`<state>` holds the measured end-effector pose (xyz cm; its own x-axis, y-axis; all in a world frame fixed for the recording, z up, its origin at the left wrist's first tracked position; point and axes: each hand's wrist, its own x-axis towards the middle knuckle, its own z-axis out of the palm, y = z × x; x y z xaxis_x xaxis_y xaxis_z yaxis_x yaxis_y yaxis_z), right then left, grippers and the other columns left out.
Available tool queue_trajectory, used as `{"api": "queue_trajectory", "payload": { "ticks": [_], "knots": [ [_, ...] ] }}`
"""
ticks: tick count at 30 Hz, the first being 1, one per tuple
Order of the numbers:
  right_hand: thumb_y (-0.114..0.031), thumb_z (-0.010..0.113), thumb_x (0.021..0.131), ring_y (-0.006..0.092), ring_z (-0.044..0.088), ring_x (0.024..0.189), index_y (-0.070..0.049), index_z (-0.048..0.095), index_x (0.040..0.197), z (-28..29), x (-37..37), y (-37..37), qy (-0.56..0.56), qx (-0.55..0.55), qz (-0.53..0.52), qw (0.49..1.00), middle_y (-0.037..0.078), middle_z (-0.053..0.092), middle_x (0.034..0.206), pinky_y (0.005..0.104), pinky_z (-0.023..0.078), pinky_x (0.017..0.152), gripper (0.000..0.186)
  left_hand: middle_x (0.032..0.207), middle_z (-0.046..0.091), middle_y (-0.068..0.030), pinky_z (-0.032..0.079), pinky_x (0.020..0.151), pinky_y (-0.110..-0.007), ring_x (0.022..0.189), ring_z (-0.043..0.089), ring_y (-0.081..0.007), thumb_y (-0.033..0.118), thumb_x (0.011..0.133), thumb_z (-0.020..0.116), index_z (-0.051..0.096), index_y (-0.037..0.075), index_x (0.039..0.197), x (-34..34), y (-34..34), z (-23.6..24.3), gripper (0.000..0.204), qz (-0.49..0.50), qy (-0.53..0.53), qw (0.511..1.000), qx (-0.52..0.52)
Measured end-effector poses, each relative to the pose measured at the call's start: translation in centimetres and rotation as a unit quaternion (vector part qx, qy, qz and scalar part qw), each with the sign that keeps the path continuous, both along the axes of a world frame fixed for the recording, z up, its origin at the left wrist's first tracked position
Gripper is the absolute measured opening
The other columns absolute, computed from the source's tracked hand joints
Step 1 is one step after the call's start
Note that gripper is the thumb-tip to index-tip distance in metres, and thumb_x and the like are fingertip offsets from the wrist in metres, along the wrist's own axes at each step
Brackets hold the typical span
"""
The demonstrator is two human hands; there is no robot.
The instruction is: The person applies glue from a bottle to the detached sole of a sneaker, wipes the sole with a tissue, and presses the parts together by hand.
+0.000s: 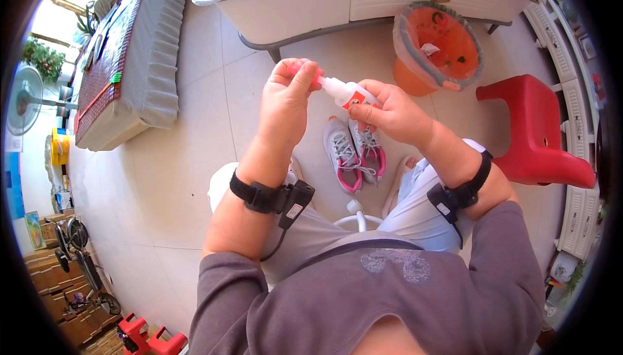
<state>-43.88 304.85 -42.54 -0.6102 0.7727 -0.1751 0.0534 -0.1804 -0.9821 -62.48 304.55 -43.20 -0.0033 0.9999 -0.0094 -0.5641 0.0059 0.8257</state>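
My left hand [285, 105] is closed, thumb and fingers pinching a small pinkish-red cap [318, 76]. My right hand [401, 116] grips a small white squeeze bottle [337, 89] with a red-and-white label, its narrow nozzle pointing left at the cap. Cap and nozzle tip meet or nearly meet; I cannot tell whether the cap sits on the nozzle. Below the bottle, on the floor between my feet, stands a pair of grey sneakers [342, 150] with pink trim and laces. Part of the right shoe is hidden behind my right hand.
An orange bucket [415, 77] with a clear liner holds some scraps at the front right. Beside it is a red plastic stool [529, 128]. A white cabinet [292, 8] spans the far side. At left stands a cloth-covered table [152, 63], with a fan [27, 100] beyond.
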Motion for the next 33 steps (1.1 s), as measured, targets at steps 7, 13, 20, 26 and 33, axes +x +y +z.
{"api": "queue_trajectory", "payload": {
  "ticks": [7,13,20,26,33],
  "knots": [
    [-0.024,0.058,0.081,0.0059,0.052,0.066,-0.004,0.053,0.100,0.7,0.6,0.7,0.008,-0.044,-0.007,0.999,0.000,0.056,0.078,0.0208,0.043,0.056,0.027,0.088,0.059,-0.0028,0.042,0.071,-0.023,0.079,0.053,-0.0115,0.016,0.081,0.058,0.056,0.007,0.093,-1.9,0.9,0.7,0.015,0.102,-0.013,0.994,-0.030],
    [-0.021,0.058,0.081,0.0056,0.050,0.080,-0.005,0.052,0.106,0.0,0.7,0.7,0.081,-0.042,-0.067,0.994,-0.001,0.055,0.087,0.0225,0.043,0.069,0.029,0.083,0.059,-0.0038,0.043,0.067,-0.022,0.072,0.054,-0.0103,0.010,0.079,0.060,0.056,0.005,0.093,-4.5,5.7,2.4,0.016,0.163,0.115,0.978,-0.057],
    [-0.012,0.059,0.080,0.0063,0.052,0.082,-0.004,0.051,0.108,0.3,2.4,0.8,0.102,-0.092,-0.110,0.984,-0.001,0.056,0.090,0.0234,0.043,0.075,0.030,0.066,0.058,-0.0029,0.044,0.056,-0.023,0.058,0.054,-0.0122,0.020,0.067,0.071,0.060,0.004,0.076,-7.9,17.4,1.3,0.022,0.269,0.442,0.854,0.053],
    [-0.005,0.060,0.078,0.0071,0.053,0.087,-0.004,0.050,0.110,-0.1,3.2,1.6,0.166,-0.084,-0.118,0.975,0.001,0.056,0.097,0.0230,0.044,0.077,0.034,0.071,0.063,-0.0069,0.047,0.064,-0.030,0.066,0.061,-0.0191,0.030,0.066,0.069,0.064,0.008,0.078,-9.6,22.2,1.0,0.025,0.347,0.632,0.689,-0.071],
    [-0.003,0.061,0.076,0.0069,0.052,0.088,-0.004,0.049,0.112,-0.5,3.5,1.1,0.151,-0.059,-0.135,0.977,0.000,0.056,0.097,0.0216,0.043,0.076,0.038,0.080,0.062,-0.0148,0.046,0.071,-0.036,0.074,0.059,-0.0293,0.029,0.069,0.065,0.062,0.006,0.090,-10.7,22.7,1.3,0.031,0.412,0.754,0.512,0.010]
  ]
}}
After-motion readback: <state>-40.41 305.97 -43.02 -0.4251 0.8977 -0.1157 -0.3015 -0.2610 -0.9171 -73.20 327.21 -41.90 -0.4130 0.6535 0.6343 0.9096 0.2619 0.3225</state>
